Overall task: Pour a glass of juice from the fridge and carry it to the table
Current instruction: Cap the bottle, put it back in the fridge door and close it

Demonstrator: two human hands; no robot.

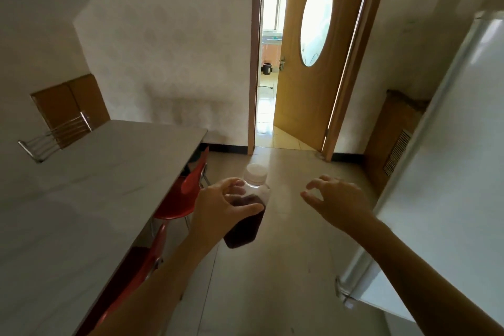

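A: Where's the juice?
B: In a capped bottle (246, 215), held at mid-air over the floor, gripped by the left hand (218, 209). The table (81, 185) lies at nine o'clock.
A: And the right hand (336, 203)?
B: Free, fingers loosely curled, holding nothing. The fridge (450, 172) stands at three o'clock.

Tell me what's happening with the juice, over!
Left hand gripping juice bottle, cap on. Right hand free, fingers loosely curled. Table on the left, no glass visible.
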